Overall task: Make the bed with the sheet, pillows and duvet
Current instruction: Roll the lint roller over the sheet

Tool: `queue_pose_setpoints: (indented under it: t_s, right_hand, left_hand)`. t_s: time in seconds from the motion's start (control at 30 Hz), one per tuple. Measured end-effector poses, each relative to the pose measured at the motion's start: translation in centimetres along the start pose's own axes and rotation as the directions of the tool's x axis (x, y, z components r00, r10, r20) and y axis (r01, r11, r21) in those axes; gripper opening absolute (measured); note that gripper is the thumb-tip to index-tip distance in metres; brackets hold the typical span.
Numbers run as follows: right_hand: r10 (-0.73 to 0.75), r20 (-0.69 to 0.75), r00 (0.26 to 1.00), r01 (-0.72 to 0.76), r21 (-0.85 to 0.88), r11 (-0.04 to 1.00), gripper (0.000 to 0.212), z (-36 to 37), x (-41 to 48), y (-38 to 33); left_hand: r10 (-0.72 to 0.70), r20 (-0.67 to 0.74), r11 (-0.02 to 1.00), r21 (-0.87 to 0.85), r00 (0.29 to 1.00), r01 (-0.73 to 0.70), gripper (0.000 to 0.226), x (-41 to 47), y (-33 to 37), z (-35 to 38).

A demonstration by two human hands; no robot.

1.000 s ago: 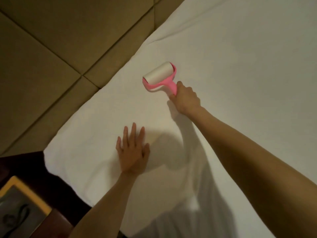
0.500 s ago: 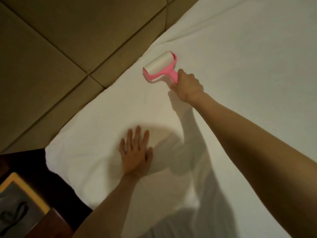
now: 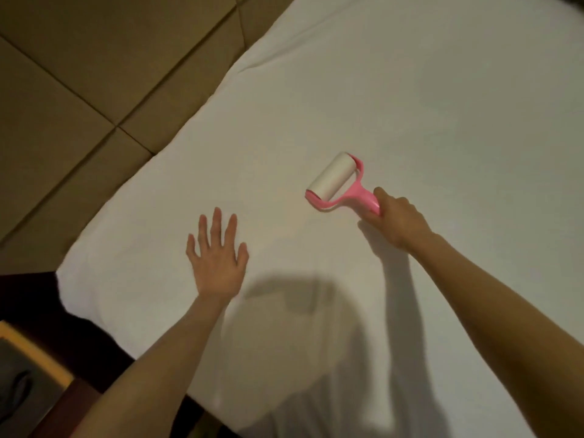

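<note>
Sheet [image 3: 410, 105] lies white and soft over the bed [image 3: 79, 292]. It is pulled mostly flat, with small folds up by the headboard [image 3: 94, 74] and at the near corner. The left hand [image 3: 218, 263] lies flat on it near that corner, fingers straight and spread, holding nothing. I think it presses down so the cloth does not slide or bunch up.

The right hand [image 3: 399, 221] has its fingers curled tight round the pink handle [image 3: 363, 200] of a roller [image 3: 335, 180]. The drum is a white tube (the sticky kind that picks up fluff, I think) and it sits in a pink plastic fork. It touches the sheet out toward the middle, well apart from the left hand. The handle tilts up into the fist, so the drum can roll flat on the cloth.

The headboard is made of big tan squares with deep lines between them. It looks padded and smooth. Dark wood [image 3: 94, 343] shows below the bed corner, and a yellow rim [image 3: 38, 352] sits there, too blurry to name.

No pillows or duvet show. So my guess is that the job is at an early part: the sheet is on and getting cleaned, and the rest comes later. The cloth looks thin and light, so a hard push could wrinkle it.
</note>
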State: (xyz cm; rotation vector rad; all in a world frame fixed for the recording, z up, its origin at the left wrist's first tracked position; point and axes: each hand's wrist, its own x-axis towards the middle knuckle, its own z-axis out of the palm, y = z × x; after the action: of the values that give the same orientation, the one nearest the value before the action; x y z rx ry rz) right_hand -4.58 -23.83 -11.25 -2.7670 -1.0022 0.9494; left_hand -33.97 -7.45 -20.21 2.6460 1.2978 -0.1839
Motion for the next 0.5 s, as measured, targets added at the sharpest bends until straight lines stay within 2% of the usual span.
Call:
queue_pose_setpoints:
  t_s: [0.13,0.23,0.37,0.43,0.5]
  right_hand:
    - [0.069,-0.023,0.997,-0.069,0.015,0.998,0.035,1.8,-5.4,5.1]
    - [0.119,-0.032,0.992,-0.118,0.034,0.992,0.034,3.0,-9.1,8.6]
    - [0.170,-0.028,0.985,-0.168,0.061,0.984,0.032,4.5,-14.2,13.1]
    - [0.197,-0.013,0.980,-0.195,0.070,0.978,0.032,5.3,-17.0,15.2]
    - [0.222,0.020,0.975,-0.223,0.065,0.973,0.032,6.0,-20.0,17.5]
  left_hand:
    - [0.011,0.019,1.000,-0.002,1.000,-0.010,0.058,-0.3,0.0,-0.3]
    - [-0.051,0.023,0.998,-0.041,0.998,0.052,0.054,-0.6,1.2,-0.7]
    - [-0.127,-0.064,0.973,-0.200,0.990,0.112,0.050,-1.9,4.8,-1.3]
    - [-0.099,-0.079,0.960,-0.268,0.992,0.074,0.048,-3.3,7.2,-1.3]
    - [0.014,-0.077,0.963,-0.268,0.997,-0.034,0.047,-5.3,9.9,-1.4]
